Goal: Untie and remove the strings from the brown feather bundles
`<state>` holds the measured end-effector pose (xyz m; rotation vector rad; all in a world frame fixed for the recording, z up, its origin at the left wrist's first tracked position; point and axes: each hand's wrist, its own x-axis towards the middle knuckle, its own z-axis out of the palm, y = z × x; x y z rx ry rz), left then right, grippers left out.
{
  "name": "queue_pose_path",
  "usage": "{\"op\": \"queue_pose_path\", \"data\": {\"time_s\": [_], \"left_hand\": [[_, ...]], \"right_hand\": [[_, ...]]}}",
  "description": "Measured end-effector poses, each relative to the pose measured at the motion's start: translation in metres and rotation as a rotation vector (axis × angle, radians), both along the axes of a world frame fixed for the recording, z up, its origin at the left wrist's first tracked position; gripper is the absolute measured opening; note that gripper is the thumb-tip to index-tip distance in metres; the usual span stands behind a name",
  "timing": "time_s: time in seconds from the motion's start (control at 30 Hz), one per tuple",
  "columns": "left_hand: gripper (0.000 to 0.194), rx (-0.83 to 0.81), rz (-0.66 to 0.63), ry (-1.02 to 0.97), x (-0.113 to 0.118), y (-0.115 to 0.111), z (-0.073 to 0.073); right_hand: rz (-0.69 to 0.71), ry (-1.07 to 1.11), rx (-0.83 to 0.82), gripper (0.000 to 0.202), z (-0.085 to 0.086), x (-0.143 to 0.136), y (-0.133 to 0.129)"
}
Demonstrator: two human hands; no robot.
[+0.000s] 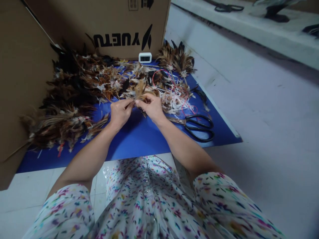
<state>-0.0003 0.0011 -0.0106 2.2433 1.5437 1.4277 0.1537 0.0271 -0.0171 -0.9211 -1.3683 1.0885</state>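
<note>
My left hand (121,112) and my right hand (151,105) meet over the middle of the blue table (139,139), fingertips nearly touching. Both are closed in a pinch on a small bunch of light brown feathers (140,88), which fans up and away from the fingers. Behind and to the left lie heaps of brown and black feathers (99,76). White and pink string (178,99) sits in a tangle just right of my right hand. Black-handled scissors (199,127) rest by my right forearm, their blades partly hidden.
Cardboard boxes (74,20) stand at the back and left of the table. A small white digital display (145,57) is in front of the back box, with more feathers (175,59) beside it. A wall (224,83) runs along the right.
</note>
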Motion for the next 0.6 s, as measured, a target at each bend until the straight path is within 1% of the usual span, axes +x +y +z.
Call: {"op": "queue_pose_path", "data": {"time_s": [0.07, 0.17, 0.27, 0.33, 0.4, 0.5, 0.6], "left_hand": [[0.019, -0.088, 0.000, -0.135, 0.000, 0.001, 0.002], [0.014, -0.236, -0.044, -0.458, -0.002, 0.007, 0.003], [0.022, -0.330, -0.106, -0.746, -0.004, 0.012, 0.004], [0.030, -0.360, -0.151, -0.845, -0.005, 0.013, 0.007], [0.033, -0.369, -0.180, -0.915, -0.006, 0.013, 0.010], [0.029, -0.374, -0.185, -0.988, -0.007, 0.012, 0.015], [0.023, -0.357, -0.158, -1.020, -0.009, 0.014, 0.020]], "right_hand": [[0.001, 0.040, 0.003, 0.018, 0.005, 0.003, 0.000], [-0.056, 0.104, 0.022, 0.017, 0.013, 0.010, 0.002], [-0.133, 0.069, 0.024, 0.011, 0.017, 0.016, 0.007], [-0.163, -0.023, 0.038, 0.005, 0.018, 0.021, 0.009], [-0.179, -0.156, 0.078, 0.001, 0.018, 0.025, 0.010], [-0.165, -0.401, 0.155, 0.004, 0.018, 0.031, 0.009], [-0.098, -0.606, 0.221, 0.010, 0.017, 0.036, 0.007]]}}
